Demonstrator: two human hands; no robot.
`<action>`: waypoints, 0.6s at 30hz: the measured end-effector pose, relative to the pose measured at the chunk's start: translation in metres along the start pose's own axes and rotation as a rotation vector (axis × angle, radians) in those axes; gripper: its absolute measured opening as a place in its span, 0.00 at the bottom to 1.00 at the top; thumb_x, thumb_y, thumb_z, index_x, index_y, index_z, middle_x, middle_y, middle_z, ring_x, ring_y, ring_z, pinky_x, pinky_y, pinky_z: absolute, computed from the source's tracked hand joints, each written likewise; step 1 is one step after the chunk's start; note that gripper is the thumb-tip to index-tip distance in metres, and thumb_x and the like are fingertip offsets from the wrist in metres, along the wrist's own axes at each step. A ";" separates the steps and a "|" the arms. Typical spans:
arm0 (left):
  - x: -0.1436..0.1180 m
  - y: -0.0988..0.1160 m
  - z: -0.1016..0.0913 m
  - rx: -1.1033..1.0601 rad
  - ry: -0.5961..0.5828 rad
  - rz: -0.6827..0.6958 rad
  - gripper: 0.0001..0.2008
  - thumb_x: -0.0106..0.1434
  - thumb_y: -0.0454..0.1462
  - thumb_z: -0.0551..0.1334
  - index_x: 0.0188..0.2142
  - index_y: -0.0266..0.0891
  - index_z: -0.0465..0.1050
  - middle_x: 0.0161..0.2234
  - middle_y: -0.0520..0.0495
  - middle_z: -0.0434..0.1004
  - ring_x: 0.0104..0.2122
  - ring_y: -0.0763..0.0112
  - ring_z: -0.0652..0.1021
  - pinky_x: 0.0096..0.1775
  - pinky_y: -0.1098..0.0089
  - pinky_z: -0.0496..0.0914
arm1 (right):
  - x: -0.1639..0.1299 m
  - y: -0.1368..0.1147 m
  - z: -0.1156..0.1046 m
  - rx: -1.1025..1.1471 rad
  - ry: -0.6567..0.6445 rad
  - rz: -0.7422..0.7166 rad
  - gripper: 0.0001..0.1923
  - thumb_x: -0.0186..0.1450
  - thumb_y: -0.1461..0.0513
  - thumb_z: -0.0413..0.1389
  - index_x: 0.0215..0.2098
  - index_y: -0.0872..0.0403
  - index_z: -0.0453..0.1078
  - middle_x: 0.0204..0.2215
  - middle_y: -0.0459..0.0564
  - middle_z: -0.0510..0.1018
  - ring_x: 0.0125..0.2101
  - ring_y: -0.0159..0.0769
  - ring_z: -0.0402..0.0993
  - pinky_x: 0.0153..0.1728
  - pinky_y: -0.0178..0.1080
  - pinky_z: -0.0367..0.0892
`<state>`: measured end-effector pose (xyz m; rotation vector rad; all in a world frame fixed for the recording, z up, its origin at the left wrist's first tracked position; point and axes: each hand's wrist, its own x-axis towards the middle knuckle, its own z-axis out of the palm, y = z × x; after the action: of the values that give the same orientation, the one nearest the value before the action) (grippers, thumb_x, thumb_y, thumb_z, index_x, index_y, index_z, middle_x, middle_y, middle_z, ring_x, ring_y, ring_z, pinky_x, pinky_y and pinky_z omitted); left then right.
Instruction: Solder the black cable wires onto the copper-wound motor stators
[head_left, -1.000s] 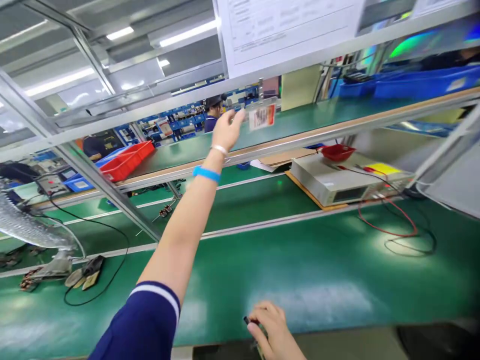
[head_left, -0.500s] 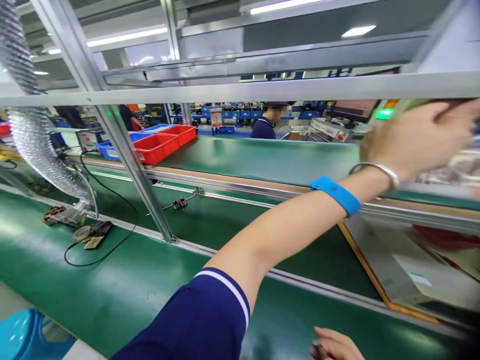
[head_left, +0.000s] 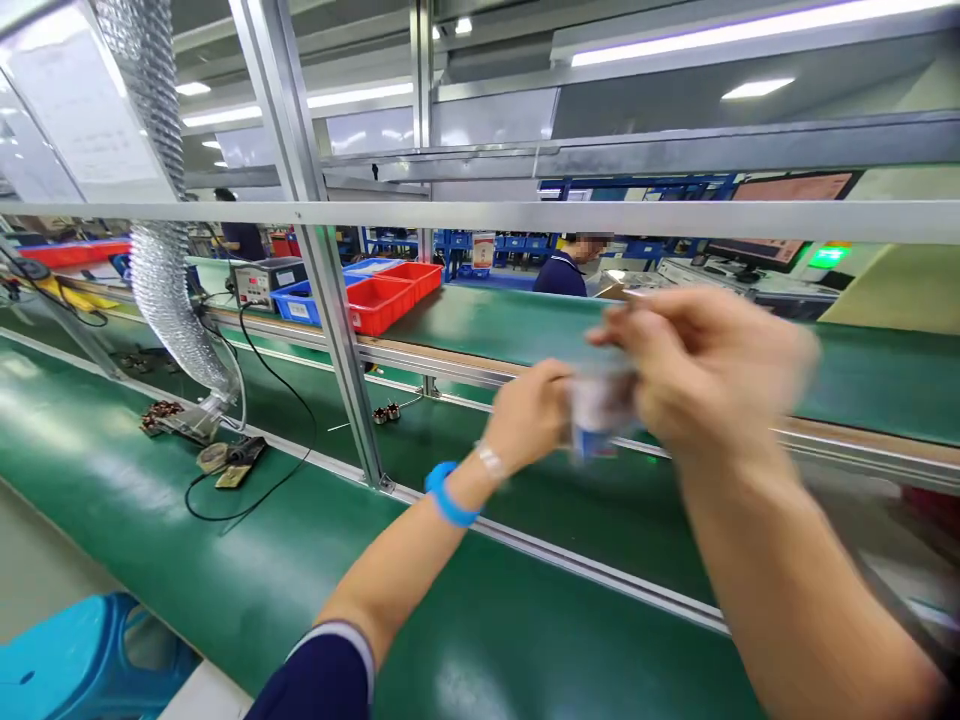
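Observation:
My left hand (head_left: 527, 418), with a blue band and a metal bracelet at the wrist, is closed on the left side of a small pale packet (head_left: 596, 412). The packet is smeared by motion; it looks partly see-through, with a blue patch low down. Close beside its upper right is my right hand (head_left: 712, 365), blurred, with fingers curled together. A thin dark bit shows at its fingertips, too smeared to name. Both hands are raised in front of the upper shelf.
A metal rail (head_left: 480, 215) crosses in front, joined to an upright post (head_left: 330, 300). Red bins (head_left: 382, 305) and a control box (head_left: 266, 280) stand on the shelf. A soldering iron stand (head_left: 232, 460) and cable lie on the green bench (head_left: 315, 560). A co-worker (head_left: 562, 272) sits beyond.
My left hand has come back from the far right to the middle, now with the packet. My right hand has risen from the bottom edge to beside it. The view has swung right to left.

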<state>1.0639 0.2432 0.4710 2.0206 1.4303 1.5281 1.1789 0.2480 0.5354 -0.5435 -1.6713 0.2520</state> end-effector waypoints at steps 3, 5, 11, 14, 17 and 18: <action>-0.096 -0.042 -0.089 -0.048 0.145 -0.194 0.12 0.71 0.40 0.47 0.41 0.38 0.66 0.32 0.47 0.72 0.33 0.72 0.73 0.38 0.68 0.69 | 0.046 0.018 0.080 0.053 0.039 0.011 0.06 0.63 0.64 0.55 0.30 0.57 0.72 0.25 0.45 0.77 0.30 0.34 0.75 0.38 0.38 0.67; -0.151 -0.051 -0.141 -0.032 0.221 -0.318 0.10 0.71 0.42 0.49 0.40 0.41 0.66 0.35 0.48 0.72 0.36 0.72 0.74 0.42 0.68 0.68 | 0.065 0.023 0.121 0.052 0.064 0.077 0.06 0.63 0.65 0.55 0.30 0.58 0.72 0.25 0.45 0.78 0.30 0.33 0.75 0.39 0.37 0.66; -0.276 -0.034 -0.235 -0.305 0.373 -0.581 0.09 0.58 0.42 0.61 0.27 0.40 0.65 0.25 0.47 0.64 0.26 0.69 0.68 0.28 0.68 0.66 | 0.078 0.022 0.170 -0.007 0.216 0.109 0.08 0.66 0.63 0.54 0.30 0.59 0.70 0.27 0.47 0.78 0.30 0.33 0.74 0.38 0.37 0.64; -0.315 -0.023 -0.247 -0.326 0.385 -0.648 0.14 0.51 0.47 0.62 0.21 0.40 0.65 0.19 0.45 0.59 0.21 0.68 0.63 0.22 0.66 0.62 | 0.083 0.030 0.173 -0.071 0.258 0.070 0.12 0.68 0.59 0.52 0.32 0.61 0.70 0.27 0.49 0.78 0.29 0.30 0.74 0.36 0.35 0.64; -0.334 -0.010 -0.249 -0.187 0.480 -0.734 0.14 0.48 0.49 0.64 0.23 0.42 0.69 0.22 0.44 0.64 0.24 0.65 0.66 0.24 0.64 0.62 | 0.087 0.041 0.171 -0.120 0.279 0.087 0.23 0.67 0.52 0.48 0.35 0.67 0.70 0.29 0.56 0.78 0.29 0.28 0.74 0.34 0.35 0.63; -0.338 -0.004 -0.251 -0.138 0.518 -0.754 0.13 0.48 0.49 0.64 0.24 0.43 0.70 0.23 0.44 0.65 0.25 0.64 0.66 0.25 0.65 0.62 | 0.086 0.044 0.171 -0.121 0.272 0.083 0.28 0.66 0.49 0.46 0.35 0.69 0.70 0.30 0.59 0.78 0.30 0.29 0.74 0.34 0.36 0.63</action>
<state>0.8596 -0.1113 0.3714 0.8352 1.8893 1.7435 1.0141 0.3516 0.5589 -0.7071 -1.4071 0.1304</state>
